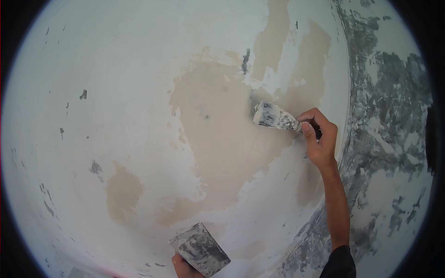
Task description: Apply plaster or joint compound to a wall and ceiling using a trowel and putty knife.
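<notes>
My right hand (323, 139) is closed round the handle end of a putty knife (272, 116). Its blade points left, smeared with pale filler and grey marks, and lies at or close to the wall; whether it touches I cannot tell. Behind it spreads a large beige patch (218, 134) on the white wall (139, 60). Low in the picture, my left hand (185, 268) grips a wide, flat rectangular blade (202, 250), its grey face streaked with filler. Most of the left hand is hidden by the blade or cut off by the lower edge.
On the right, past a bend in the surface, runs a rough grey and white area (394, 116). A smaller beige patch (124, 192) lies at the left. Dark chips and a grey streak (245, 61) mark the white wall. A dark object (430, 139) shows at the far right rim.
</notes>
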### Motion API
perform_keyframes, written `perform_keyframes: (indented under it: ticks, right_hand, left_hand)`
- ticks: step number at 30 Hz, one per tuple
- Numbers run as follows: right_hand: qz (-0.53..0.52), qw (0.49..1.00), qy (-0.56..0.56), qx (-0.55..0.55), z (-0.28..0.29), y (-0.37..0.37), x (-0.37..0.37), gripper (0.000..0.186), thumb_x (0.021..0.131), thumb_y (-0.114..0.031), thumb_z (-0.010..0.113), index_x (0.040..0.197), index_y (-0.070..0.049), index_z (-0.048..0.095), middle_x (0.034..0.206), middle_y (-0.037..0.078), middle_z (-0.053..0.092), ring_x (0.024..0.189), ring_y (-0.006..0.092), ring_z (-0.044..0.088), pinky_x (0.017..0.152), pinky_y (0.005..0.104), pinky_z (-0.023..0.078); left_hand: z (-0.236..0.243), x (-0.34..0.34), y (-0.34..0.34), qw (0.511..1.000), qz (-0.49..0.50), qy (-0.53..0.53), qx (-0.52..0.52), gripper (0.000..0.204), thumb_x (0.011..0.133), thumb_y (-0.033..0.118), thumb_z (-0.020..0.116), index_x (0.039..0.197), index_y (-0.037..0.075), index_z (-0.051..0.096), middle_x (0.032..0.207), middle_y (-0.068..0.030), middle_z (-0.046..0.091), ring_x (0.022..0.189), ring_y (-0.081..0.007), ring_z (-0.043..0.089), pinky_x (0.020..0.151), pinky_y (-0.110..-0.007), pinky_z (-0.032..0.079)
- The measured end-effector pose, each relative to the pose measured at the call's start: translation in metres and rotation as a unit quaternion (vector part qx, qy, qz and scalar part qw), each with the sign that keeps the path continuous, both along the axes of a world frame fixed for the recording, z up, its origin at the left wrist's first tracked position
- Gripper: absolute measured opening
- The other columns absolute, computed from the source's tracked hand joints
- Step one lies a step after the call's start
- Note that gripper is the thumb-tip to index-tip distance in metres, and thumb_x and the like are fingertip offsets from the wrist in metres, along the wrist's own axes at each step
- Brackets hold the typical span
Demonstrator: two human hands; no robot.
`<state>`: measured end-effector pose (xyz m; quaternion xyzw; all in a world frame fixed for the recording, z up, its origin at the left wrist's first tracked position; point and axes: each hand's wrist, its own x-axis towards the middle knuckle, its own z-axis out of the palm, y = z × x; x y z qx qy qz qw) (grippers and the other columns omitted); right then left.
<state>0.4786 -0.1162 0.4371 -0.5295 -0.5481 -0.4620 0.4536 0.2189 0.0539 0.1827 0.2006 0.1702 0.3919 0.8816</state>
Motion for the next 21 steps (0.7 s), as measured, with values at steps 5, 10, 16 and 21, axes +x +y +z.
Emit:
perform_keyframes:
  ticks: [5,10,16,21]
  right_hand:
    - [-0.061,0.997,-0.042,0.008,0.000,0.006,0.012,0.014,0.096,-0.014,0.061,0.089,-0.002,0.063,0.064,0.004,0.057,0.053,0.0101,0.049,0.052,0.0232,0.039]
    - [-0.038,0.998,-0.035,0.031,0.003,0.007,0.002,0.013,0.096,-0.012,0.060,0.088,-0.002,0.063,0.063,0.004,0.057,0.052,0.0113,0.049,0.051,0.0240,0.039]
    - [-0.064,0.995,-0.068,0.033,-0.002,0.006,0.009,0.011,0.094,-0.011,0.061,0.087,-0.002,0.063,0.063,0.004,0.057,0.052,0.0105,0.049,0.051,0.0242,0.039]
    - [-0.050,0.998,-0.041,0.029,0.002,0.011,-0.001,0.010,0.093,-0.009,0.061,0.085,-0.002,0.063,0.063,0.005,0.058,0.051,0.0117,0.050,0.051,0.0252,0.041]
  left_hand:
    - [-0.001,0.001,-0.001,1.000,-0.012,-0.013,-0.006,0.044,0.098,0.025,0.037,0.128,0.000,0.058,0.122,-0.0159,0.066,0.111,-0.0333,0.064,0.099,-0.049,0.051]
    - [0.005,0.004,-0.001,0.999,-0.030,-0.031,-0.017,0.044,0.098,0.026,0.037,0.128,0.000,0.058,0.122,-0.0157,0.065,0.111,-0.0333,0.064,0.099,-0.049,0.051]
    - [0.009,0.008,-0.010,1.000,-0.008,0.022,0.002,0.044,0.098,0.024,0.037,0.129,0.000,0.057,0.121,-0.0156,0.066,0.110,-0.0329,0.065,0.099,-0.049,0.052]
    - [0.007,0.014,-0.009,0.999,-0.041,-0.002,-0.006,0.043,0.098,0.023,0.038,0.129,0.000,0.057,0.121,-0.0151,0.066,0.110,-0.0321,0.065,0.099,-0.049,0.051]
